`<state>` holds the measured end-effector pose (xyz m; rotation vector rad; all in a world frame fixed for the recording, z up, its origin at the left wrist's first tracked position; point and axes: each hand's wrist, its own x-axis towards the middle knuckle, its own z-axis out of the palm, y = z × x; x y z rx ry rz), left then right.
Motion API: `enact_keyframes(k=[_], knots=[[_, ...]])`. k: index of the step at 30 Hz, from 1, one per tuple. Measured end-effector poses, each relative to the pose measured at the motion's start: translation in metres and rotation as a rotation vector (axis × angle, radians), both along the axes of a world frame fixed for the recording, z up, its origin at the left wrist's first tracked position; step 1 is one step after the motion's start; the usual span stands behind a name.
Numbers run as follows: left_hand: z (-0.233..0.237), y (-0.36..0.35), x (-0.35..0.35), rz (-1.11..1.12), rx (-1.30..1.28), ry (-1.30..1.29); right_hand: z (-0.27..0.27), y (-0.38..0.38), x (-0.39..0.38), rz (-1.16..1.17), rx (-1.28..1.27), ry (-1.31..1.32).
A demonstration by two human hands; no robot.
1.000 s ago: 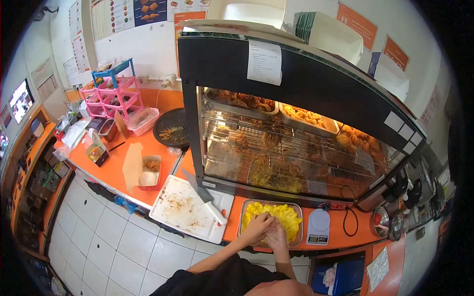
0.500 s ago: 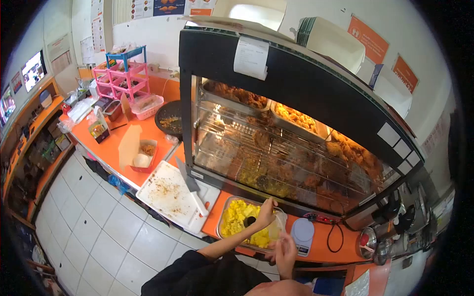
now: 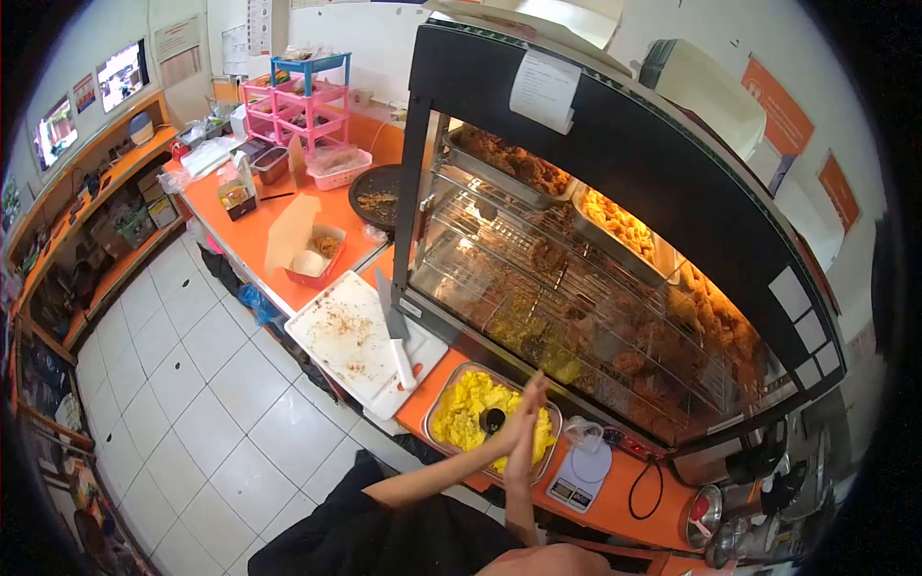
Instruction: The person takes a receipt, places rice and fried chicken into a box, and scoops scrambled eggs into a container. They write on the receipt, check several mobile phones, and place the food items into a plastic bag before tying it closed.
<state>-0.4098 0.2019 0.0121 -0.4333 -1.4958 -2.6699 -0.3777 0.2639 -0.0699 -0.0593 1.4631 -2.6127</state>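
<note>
My left hand (image 3: 516, 427) and my right hand (image 3: 521, 461) meet palm to palm, fingers stretched out, with no object showing between them. Both are over the right side of a metal tray (image 3: 429, 406) of chunky yellow food (image 3: 470, 401). A round black object (image 3: 492, 420), perhaps the end of a handle, stands out of the food beside my left wrist. Just right of the hands, a crumpled clear plastic bag (image 3: 584, 434) rests at the back of a white kitchen scale (image 3: 582, 472).
A lit food warmer (image 3: 538, 336) rises behind the tray. To the left, a knife (image 3: 397, 341) lies on a crumb-covered white cutting board (image 3: 331, 331). Farther back are an open food box (image 3: 317, 264), a black pan (image 3: 373, 195) and a pink rack (image 3: 300, 120). Metal bowls (image 3: 703, 514) stand right.
The clear plastic I was handling has left my hands, and a clear bag now shows by the scale. My hands have come together over the tray. The view has shifted left.
</note>
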Motion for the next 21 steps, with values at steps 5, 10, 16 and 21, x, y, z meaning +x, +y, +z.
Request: enact_keyframes(k=[5,10,16,21], knots=[[0.066,-0.144,-0.040,0.231,0.187,-0.097,0.139,-0.086,0.014,0.425,0.172,0.113],[0.030,-0.284,-0.059,0.591,-0.262,-0.177,0.308,-0.126,-0.048,-0.301,0.522,0.739],[-0.079,-0.424,-0.075,0.589,-0.099,-0.679,0.447,-0.182,-0.116,-1.128,1.015,1.314],[-0.131,-0.486,-0.101,0.336,0.086,-0.538,0.444,-0.206,-0.162,-1.056,0.962,1.123]])
